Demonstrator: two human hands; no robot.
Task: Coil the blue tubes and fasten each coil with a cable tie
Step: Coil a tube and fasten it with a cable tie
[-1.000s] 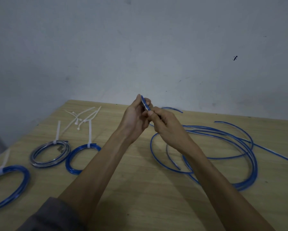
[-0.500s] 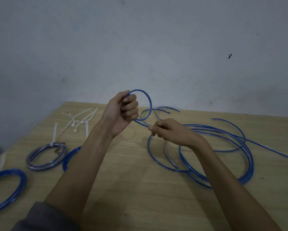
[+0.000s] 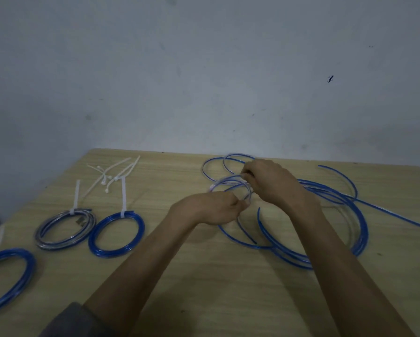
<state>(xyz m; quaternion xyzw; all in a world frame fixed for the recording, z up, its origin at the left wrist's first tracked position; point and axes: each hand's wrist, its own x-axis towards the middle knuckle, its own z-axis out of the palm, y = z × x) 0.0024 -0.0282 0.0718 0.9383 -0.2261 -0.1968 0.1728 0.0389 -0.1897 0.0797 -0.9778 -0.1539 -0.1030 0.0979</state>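
While both hands work low over the table (image 3: 204, 288), the left hand (image 3: 210, 210) pinches a small loop of the loose blue tube (image 3: 230, 184) at its near side; the right hand (image 3: 271, 182) has fingers curled round the same loop at its far right side. Loop is blurred, sits between the two grips. Rest of the tube sprawls on the table to the right. Left side: three tied coils (image 3: 116, 233), spare cable ties (image 3: 111, 176) behind them.
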